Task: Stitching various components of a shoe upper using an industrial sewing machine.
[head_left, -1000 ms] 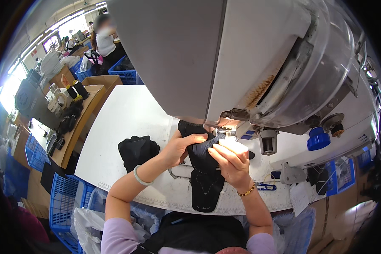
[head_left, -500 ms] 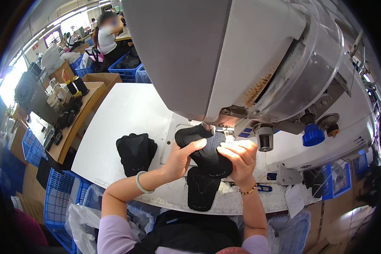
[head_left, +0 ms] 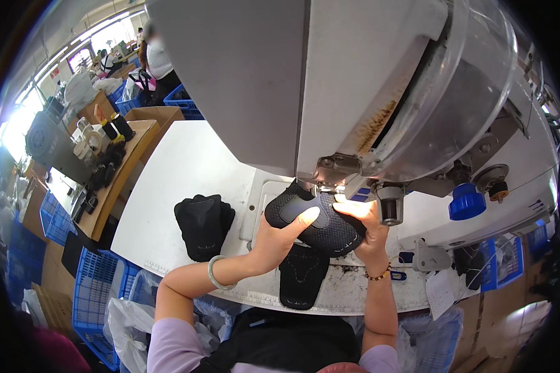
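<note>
A black mesh shoe upper with a smooth grey patch is under the needle area of a large grey sewing machine. My left hand grips its left side, thumb lying on top and fingers hidden beneath. On its right edge, my right hand is closed, with the fingertips close to the machine's needle area. Below the upper, partly covered by it, a flat black piece with a stitched outline lies on the white table. A stack of similar black pieces rests left of my left hand.
Small blue thread snips lie beyond my right wrist. A blue knob juts from the machine. Blue baskets stand at the left below the table. A side bench carries thread cones. Another person stands far back.
The upper has been turned and spread flatter, showing more mesh and the grey patch. My right hand has shifted along its edge. The person at the back has risen from sitting to standing.
</note>
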{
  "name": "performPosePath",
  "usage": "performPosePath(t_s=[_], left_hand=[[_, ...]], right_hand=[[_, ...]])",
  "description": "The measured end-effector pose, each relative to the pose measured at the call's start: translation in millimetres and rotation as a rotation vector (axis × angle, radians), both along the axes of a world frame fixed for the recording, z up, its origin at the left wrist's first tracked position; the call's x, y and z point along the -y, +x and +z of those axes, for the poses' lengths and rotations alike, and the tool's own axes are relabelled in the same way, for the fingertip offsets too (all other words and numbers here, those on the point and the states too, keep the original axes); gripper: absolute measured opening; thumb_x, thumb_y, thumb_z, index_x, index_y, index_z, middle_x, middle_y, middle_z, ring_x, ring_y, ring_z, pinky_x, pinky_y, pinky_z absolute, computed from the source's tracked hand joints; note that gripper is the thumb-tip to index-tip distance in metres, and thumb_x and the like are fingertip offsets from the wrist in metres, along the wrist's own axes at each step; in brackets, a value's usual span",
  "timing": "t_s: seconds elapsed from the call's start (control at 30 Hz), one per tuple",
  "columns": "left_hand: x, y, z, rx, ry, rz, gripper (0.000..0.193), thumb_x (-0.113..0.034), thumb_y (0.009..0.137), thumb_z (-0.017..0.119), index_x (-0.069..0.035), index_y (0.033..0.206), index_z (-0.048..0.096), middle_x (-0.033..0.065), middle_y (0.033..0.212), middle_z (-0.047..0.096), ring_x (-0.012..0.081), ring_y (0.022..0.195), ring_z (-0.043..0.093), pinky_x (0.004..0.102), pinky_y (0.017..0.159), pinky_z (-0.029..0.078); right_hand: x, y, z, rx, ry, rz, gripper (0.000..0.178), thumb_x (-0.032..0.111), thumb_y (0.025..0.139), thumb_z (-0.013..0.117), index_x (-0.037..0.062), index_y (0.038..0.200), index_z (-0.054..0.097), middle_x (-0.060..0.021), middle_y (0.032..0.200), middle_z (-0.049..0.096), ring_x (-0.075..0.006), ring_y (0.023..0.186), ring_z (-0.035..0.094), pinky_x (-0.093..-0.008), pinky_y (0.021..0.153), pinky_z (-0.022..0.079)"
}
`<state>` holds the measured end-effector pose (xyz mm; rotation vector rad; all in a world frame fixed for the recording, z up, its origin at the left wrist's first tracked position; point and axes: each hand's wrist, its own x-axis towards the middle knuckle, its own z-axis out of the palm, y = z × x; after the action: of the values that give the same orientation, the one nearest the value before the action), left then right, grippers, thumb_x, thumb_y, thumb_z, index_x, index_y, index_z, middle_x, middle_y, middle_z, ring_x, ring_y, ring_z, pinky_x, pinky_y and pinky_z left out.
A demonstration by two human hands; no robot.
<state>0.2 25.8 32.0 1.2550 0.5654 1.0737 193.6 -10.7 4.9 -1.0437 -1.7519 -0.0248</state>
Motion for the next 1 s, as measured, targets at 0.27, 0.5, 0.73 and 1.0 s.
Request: performPosePath(t_s=[0.27, 0.5, 0.73, 1.0], left_hand=[[-10.4, 0.0, 13.0, -0.072, 0.035, 0.001, 0.022, -0.011, 0.083, 0.064, 0.001, 0.100, 0.056, 0.0031, 0.087, 0.062, 0.0078, 0.078, 0.056, 0.0227, 0.071, 0.047], [-21.3, -1.9, 3.0, 0.019, -0.063, 0.027, 0.019, -0.011, 0.083, 0.063, -0.002, 0.099, 0.058, 0.0029, 0.089, 0.061, 0.0086, 0.085, 0.055, 0.0240, 0.078, 0.044], [-31.1, -7.7, -0.1, 0.105, -0.218, -0.077, 0.016, -0.013, 0.087, 0.058, -0.001, 0.097, 0.061, 0.0030, 0.091, 0.062, 0.0099, 0.087, 0.055, 0.0248, 0.080, 0.041], [-37.5, -9.2, -8.9, 0.121, -0.247, -0.095, 0.018, -0.012, 0.091, 0.054, 0.001, 0.101, 0.062, 0.0043, 0.094, 0.064, 0.0089, 0.088, 0.057, 0.0245, 0.082, 0.042]], right_hand=[[-2.6, 3.6, -6.2, 0.000, -0.024, -0.026, 0.031, 0.005, 0.072, 0.073, 0.0047, 0.102, 0.066, -0.0056, 0.099, 0.066, -0.0152, 0.083, 0.058, -0.0252, 0.075, 0.046], [-4.6, -0.4, -2.6, -0.002, 0.005, -0.016, 0.030, -0.006, 0.073, 0.062, 0.0049, 0.101, 0.067, -0.0078, 0.098, 0.067, -0.0173, 0.083, 0.059, -0.0260, 0.075, 0.046], [3.1, -11.3, -2.4, 0.144, 0.136, -0.174, 0.031, -0.010, 0.073, 0.058, 0.0061, 0.097, 0.069, -0.0095, 0.098, 0.067, -0.0194, 0.081, 0.059, -0.0270, 0.072, 0.047], [5.1, -16.8, -2.3, 0.175, 0.197, -0.227, 0.028, -0.006, 0.072, 0.059, 0.0051, 0.096, 0.068, -0.0079, 0.093, 0.066, -0.0200, 0.080, 0.059, -0.0273, 0.070, 0.047]])
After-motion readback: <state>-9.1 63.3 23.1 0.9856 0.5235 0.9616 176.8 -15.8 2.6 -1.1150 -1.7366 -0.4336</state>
